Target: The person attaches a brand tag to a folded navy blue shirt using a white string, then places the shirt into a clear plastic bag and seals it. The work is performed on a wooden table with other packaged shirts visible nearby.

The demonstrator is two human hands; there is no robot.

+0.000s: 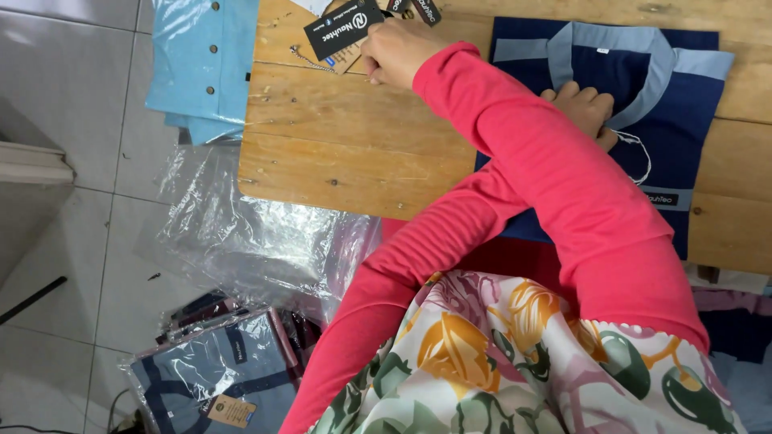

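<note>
A folded navy shirt [683, 96] with a pale blue collar and trim lies on the wooden table [346, 153]. My left hand [585, 108] rests on it just below the collar, fingers curled into the fabric, beside a thin white string [641, 157]. My right arm, in a red sleeve, crosses over the left arm. At the table's far edge, my right hand [394, 52] is closed on a black hang tag [342, 26]. A brown card tag and a small chain [310, 60] lie next to it.
A light blue buttoned shirt [205, 64] hangs over the table's left end. Crumpled clear plastic bags [249, 233] lie on the tiled floor, with bagged navy shirts [217, 370] stacked below. More dark garments [736, 321] sit at the right.
</note>
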